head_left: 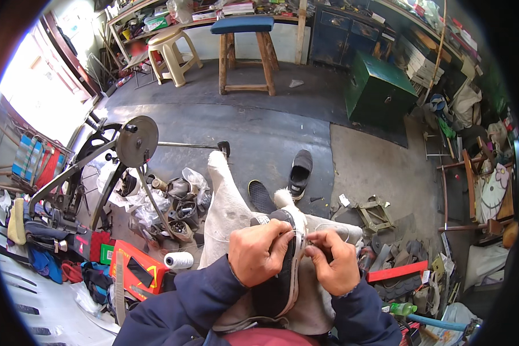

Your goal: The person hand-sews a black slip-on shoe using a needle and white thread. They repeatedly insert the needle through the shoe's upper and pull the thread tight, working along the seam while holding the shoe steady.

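A dark shoe with a white sole [281, 289] rests sole edge up in my lap, on a pale, worn cloth cover [215, 207]. My left hand [259, 251] pinches at the shoe's upper edge, where a thin white thread shows. My right hand [331, 259] is curled at the white sole rim, thumb and forefinger close together; what is between them is too small to make out. A loose dark grey shoe [301, 167] and a black insole [261, 196] lie on the floor mat just beyond my knees.
At left stand a black iron machine [137, 140], bagged shoes, a red box [127, 259] with a phone and a white spool [178, 260]. Ahead are two stools [242, 24], a green chest [366, 86] and a cluttered shelf. Scraps and tools crowd the right [398, 265].
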